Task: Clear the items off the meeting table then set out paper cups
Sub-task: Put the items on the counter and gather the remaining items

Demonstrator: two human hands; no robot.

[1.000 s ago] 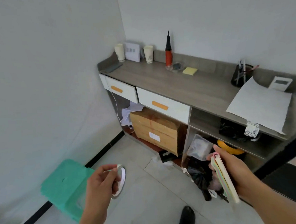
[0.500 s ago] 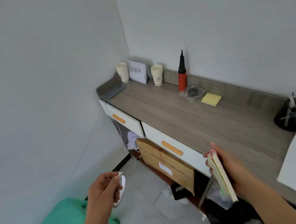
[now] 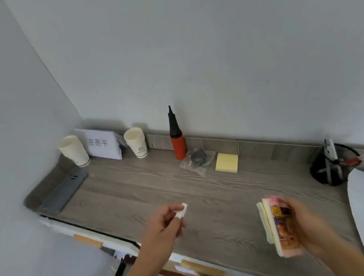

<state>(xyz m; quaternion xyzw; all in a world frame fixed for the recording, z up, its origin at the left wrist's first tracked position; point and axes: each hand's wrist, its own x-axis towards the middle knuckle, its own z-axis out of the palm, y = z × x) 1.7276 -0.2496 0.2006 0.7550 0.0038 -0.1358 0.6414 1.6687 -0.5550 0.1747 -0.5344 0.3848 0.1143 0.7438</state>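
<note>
On the far left of the grey wood-grain sideboard top [image 3: 137, 190], a cream paper cup stack [image 3: 74, 151] leans beside a second cream printed paper cup [image 3: 136, 145]; their insides are out of view. The left hand [image 3: 163, 227] pinches a small white piece [image 3: 182, 211] that may slip from so light a hold. The right hand [image 3: 308, 230] clasps a colourful stack of small booklets [image 3: 280, 228], loose enough to fan out. Far right, a black pen holder [image 3: 329, 168] holds pens.
</note>
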